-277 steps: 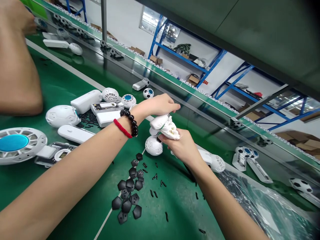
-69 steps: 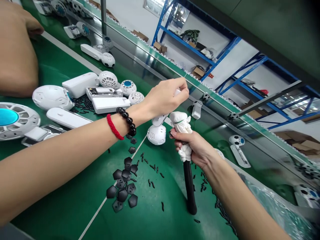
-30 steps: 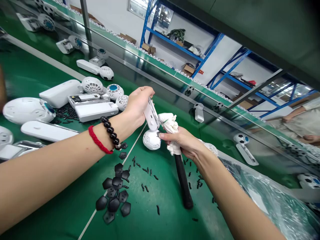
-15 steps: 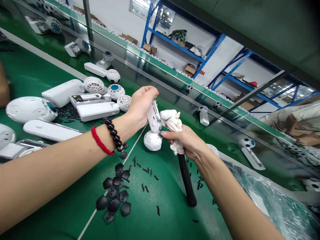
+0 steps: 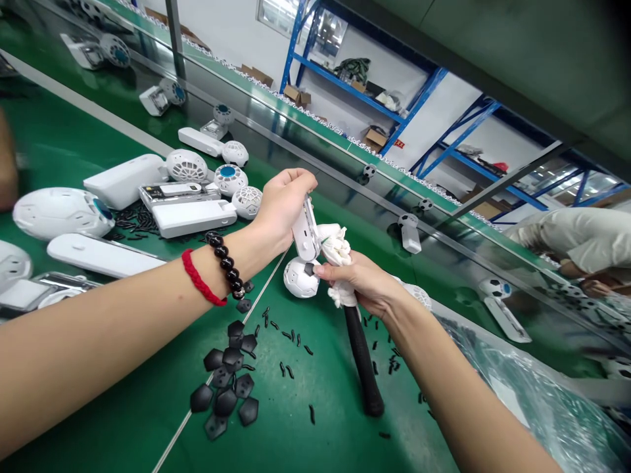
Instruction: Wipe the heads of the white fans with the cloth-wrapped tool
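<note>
My left hand (image 5: 286,207) is closed round a white device (image 5: 306,236), whose round patterned head (image 5: 300,278) points down over the green surface. My right hand (image 5: 367,279) holds a tool with a black handle (image 5: 363,361) and a white cloth-wrapped head (image 5: 336,248). Between its thumb and finger is a small black piece (image 5: 310,269), held against the round head. Black pentagon pieces (image 5: 225,401) lie in a cluster below my left wrist. Small black curved bits (image 5: 286,335) are scattered beside them.
White device parts (image 5: 125,180) crowd the left. Clear plastic wrap (image 5: 532,394) lies at the right. Behind runs a line carrying white devices (image 5: 410,233). A co-worker's sleeve (image 5: 591,230) shows at far right, and a blurred arm (image 5: 6,164) at far left.
My right hand has moved slightly left, bringing the black piece onto the round head. The tool has shifted left with it. Devices on the line behind have moved to the right.
</note>
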A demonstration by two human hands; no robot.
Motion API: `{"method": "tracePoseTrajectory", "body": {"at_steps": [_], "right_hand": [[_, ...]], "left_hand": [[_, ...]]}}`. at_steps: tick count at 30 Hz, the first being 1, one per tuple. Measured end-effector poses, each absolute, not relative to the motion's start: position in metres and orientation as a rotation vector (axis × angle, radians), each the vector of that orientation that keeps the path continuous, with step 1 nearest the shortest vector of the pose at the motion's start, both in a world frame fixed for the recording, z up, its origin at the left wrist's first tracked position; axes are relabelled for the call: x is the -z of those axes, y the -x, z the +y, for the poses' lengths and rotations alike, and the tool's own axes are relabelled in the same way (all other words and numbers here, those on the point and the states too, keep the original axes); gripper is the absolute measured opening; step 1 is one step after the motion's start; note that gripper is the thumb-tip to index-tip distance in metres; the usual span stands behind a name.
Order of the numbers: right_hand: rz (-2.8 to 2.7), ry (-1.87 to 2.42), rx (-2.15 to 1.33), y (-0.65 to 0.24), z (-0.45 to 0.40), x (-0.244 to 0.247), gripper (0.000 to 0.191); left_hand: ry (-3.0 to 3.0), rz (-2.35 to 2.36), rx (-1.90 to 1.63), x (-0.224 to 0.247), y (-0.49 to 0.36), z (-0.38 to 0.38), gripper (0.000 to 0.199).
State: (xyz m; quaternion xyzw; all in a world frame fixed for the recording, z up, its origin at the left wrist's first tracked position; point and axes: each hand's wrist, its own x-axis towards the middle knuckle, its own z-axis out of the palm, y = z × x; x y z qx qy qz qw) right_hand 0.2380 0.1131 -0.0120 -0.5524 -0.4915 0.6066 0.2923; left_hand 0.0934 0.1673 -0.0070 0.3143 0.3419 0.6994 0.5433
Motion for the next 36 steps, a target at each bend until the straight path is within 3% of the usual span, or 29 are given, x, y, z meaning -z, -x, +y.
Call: {"method": "tracePoseTrajectory", "body": {"at_steps": [7, 13, 20, 24, 36], "right_hand": [[-1.304, 1.515, -1.52, -0.231, 0.105, 0.012, 0.036], [-1.354, 1.459, -1.535, -0.232, 0.11, 0.012, 0.047], [-1.703, 1.396, -1.496, -0.245, 0.128, 0.006, 0.037], [-1.804, 1.312, -1.499, -0.244, 0.133, 0.008, 0.043], [-1.775, 1.335, -1.504, -0.245, 0.126, 0.008, 0.042]], "left_hand": [[-0.761, 0.821, -1.667, 0.007, -0.094, 0.168, 0.01], [-0.731, 0.818, -1.671, 0.007, -0.094, 0.168, 0.01], [-0.752, 0.817, -1.675, 0.008, -0.094, 0.17, 0.009], [-0.751, 0.81, -1.677, 0.008, -0.094, 0.171, 0.009], [-0.747, 0.794, -1.69, 0.007, -0.095, 0.171, 0.011]]}}
